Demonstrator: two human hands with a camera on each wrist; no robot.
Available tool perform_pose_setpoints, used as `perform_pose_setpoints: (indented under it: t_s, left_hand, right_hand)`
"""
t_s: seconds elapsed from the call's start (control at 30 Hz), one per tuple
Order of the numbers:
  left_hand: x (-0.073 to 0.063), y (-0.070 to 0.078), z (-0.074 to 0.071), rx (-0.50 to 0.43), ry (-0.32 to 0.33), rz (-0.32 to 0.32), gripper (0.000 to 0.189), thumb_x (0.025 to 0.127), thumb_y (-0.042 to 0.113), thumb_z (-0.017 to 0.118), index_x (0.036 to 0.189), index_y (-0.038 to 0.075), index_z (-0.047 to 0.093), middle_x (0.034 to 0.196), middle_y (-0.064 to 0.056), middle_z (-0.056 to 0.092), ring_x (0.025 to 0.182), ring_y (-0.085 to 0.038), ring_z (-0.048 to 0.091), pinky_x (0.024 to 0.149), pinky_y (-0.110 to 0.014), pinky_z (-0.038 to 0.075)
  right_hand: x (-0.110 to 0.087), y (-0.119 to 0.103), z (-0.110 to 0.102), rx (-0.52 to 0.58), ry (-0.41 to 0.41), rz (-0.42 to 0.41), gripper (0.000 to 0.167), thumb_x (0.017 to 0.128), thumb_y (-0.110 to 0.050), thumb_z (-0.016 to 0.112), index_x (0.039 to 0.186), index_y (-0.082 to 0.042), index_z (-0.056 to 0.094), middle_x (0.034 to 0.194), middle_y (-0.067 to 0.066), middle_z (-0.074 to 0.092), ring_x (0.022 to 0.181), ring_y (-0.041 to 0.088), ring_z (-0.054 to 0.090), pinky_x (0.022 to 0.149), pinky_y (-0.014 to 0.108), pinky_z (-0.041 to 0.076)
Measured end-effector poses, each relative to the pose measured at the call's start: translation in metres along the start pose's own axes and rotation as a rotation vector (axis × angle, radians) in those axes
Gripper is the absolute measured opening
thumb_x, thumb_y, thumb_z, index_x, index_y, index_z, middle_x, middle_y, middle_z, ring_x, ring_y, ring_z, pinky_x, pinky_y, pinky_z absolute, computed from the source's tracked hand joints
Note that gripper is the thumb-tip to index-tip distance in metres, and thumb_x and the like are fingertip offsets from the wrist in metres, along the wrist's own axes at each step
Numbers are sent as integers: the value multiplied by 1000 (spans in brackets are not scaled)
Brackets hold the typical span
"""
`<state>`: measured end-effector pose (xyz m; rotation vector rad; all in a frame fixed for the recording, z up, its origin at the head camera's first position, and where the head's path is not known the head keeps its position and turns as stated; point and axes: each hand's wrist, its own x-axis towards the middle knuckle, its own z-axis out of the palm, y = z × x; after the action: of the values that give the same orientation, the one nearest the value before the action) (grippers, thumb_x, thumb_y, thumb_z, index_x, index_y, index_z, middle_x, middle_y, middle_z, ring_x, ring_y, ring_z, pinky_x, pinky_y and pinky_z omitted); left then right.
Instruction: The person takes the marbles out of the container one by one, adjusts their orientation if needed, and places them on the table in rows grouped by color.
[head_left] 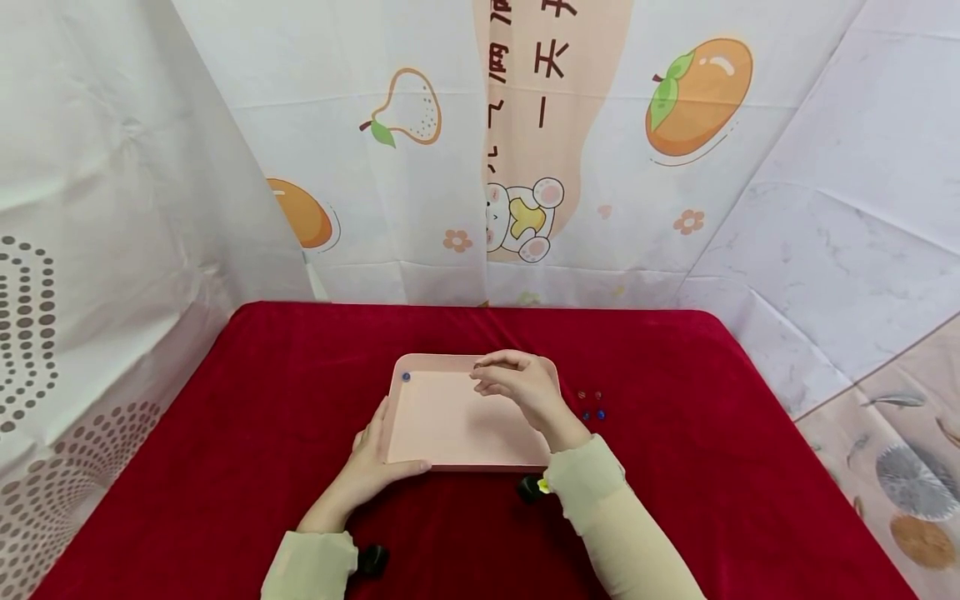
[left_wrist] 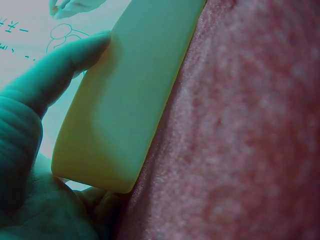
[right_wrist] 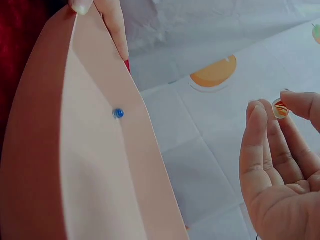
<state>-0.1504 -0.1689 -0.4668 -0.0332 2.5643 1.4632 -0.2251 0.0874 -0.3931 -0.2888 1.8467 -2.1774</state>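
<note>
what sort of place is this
Probably a makeshift indoor tabletop booth, though the wider room is out of view. The signs are fruit-printed sheets hung behind a table covered in red cloth, and a shallow pink tray holding a blue marble.

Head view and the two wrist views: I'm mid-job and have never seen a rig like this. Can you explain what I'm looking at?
There is no machine: the left grip and right grip are a person's bare hands. The head view comes from a camera worn on the head, looking forward and down. Each wrist view comes from a camera on that wrist.

On the red cloth stands a pale pink tray, with a blue marble near its far left corner. Four small marbles lie on the cloth to its right.

The left grip holds the tray's near left corner. The right grip, above the tray, pinches a clear, orange-streaked marble.
</note>
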Motion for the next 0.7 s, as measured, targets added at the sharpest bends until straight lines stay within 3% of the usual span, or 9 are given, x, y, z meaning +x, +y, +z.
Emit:
perform_pose_setpoints:
  t_s: [0.17, 0.37, 0.7]
  left_hand:
    - [0, -1, 0, 2, -3, 9, 127, 71, 41, 87, 160, 17, 0, 162, -22, 16, 143, -38, 14, 112, -67, 23]
    - [1, -2, 0, 0, -7, 14, 127, 71, 41, 87, 160, 16, -1, 164, -20, 13, 144, -37, 12, 113, -67, 20]
    - [1, -2, 0, 4, -4, 18, 127, 71, 41, 87, 160, 16, 0, 163, -20, 14, 143, -38, 13, 113, -67, 21]
  right_hand:
    - [-5, 6, -14, 29, 7, -19, 22, 90, -5, 69, 107, 8, 68, 89, 3, 74, 75, 18, 70, 79, 35, 59]
    - [-11, 10, -31, 70, 38, -14, 12, 92, -4, 67, 103, -2, 72, 95, 2, 74, 77, 16, 70, 80, 32, 59]
    - [-20, 5, -56, 124, 90, -48, 14, 91, -1, 67, 101, -9, 74, 94, 1, 75, 79, 15, 70, 79, 28, 58]
